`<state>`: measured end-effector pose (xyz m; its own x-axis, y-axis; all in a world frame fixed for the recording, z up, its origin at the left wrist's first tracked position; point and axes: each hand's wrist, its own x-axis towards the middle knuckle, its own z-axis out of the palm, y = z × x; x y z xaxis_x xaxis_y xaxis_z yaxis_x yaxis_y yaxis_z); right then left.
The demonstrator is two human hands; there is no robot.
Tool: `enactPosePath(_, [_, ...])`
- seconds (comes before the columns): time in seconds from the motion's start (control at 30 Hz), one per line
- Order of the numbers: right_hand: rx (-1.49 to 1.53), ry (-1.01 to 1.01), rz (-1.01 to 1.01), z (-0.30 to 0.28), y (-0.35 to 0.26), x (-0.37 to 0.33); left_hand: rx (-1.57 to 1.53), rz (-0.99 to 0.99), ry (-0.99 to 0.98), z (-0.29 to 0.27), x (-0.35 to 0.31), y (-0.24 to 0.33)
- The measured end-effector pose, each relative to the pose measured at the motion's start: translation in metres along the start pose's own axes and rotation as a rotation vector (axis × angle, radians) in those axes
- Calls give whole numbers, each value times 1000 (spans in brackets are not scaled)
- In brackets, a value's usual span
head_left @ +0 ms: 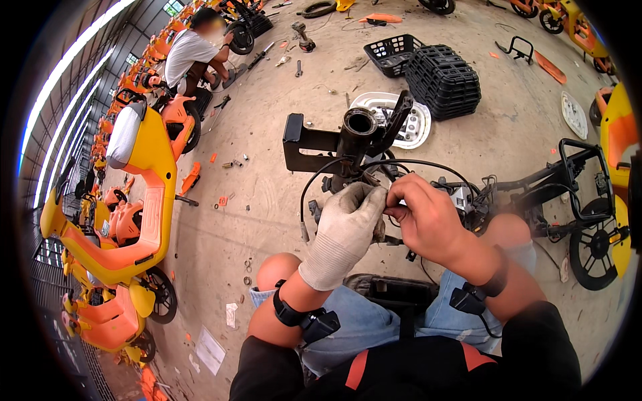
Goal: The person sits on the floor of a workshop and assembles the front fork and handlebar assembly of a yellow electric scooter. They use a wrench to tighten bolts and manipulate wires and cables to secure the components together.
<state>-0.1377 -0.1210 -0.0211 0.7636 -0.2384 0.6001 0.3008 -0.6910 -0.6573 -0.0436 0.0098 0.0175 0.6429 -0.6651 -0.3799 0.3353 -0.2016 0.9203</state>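
Evidently, my gloved left hand and bare right hand have fingertips pressed together, pinching what I can't tell, beside the frame, ahead of the knees. I'd expect it heavy, rigid, best gripped by its tube; the cable, springy.

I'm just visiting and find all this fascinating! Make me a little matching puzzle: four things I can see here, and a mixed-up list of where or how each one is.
Things:
1. Pale knitted work glove
2. Black plastic lattice baskets
3. Larger rounded white plastic tray
4. The person's right hand

Places and states:
A. Bare, with bent fingers close to the other hand's fingertips
B. Partly hidden behind a black metal frame with a round open tube
C. Worn on the left hand
D. Nested in a stack on the floor

Pairs: 1-C, 2-D, 3-B, 4-A
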Motion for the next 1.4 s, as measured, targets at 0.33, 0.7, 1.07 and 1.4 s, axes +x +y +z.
enactPosePath(0.33, [92, 24, 117, 5, -2, -2, -24, 66, 76, 9, -1, -4])
enactPosePath(0.7, [26, 104, 104, 10, -7, -5, -188, 92, 142, 18, -5, -15])
enactPosePath(1.07, [49, 135, 23, 11, -7, -5, -541, -36, 118, 24, -5, -11])
enactPosePath(1.4, [59, 189, -139, 12, 1, -5, -715, -107, -10, 7, 4, -17])
